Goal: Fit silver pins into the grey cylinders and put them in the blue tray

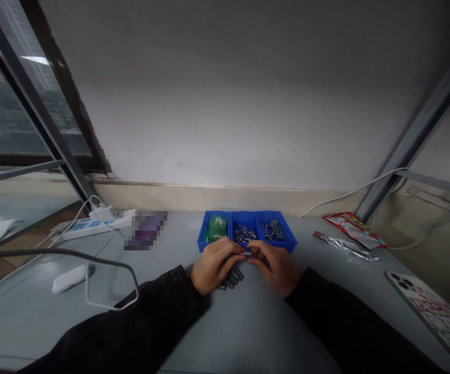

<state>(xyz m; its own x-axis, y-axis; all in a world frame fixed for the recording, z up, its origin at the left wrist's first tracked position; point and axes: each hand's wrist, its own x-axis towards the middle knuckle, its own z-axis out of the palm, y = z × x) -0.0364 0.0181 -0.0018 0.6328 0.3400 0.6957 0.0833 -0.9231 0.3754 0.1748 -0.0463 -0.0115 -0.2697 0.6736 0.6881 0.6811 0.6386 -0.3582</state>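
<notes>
My left hand (215,262) and my right hand (277,265) meet just in front of the blue bins, fingertips pinched together on a small grey cylindrical piece (247,253). Both hands grip it, one at each end; its details are too small to make out. Under my left hand lie several dark grey cylinders (231,280) on the table, partly covered by the fingers. Behind the hands, the left blue bin (200,240) holds a green bag (216,227). Thin shiny metal pins (244,234) fill the middle bin, and short grey cylinders (273,230) lie in the right one.
On the left are a white power strip (96,223), looping cables (111,309), a white mouse-like object (69,279) and a blurred purple item (147,230). To the right lie a red packet (353,228), a clear wrapper (351,248) and a phone (427,306). A wall stands behind.
</notes>
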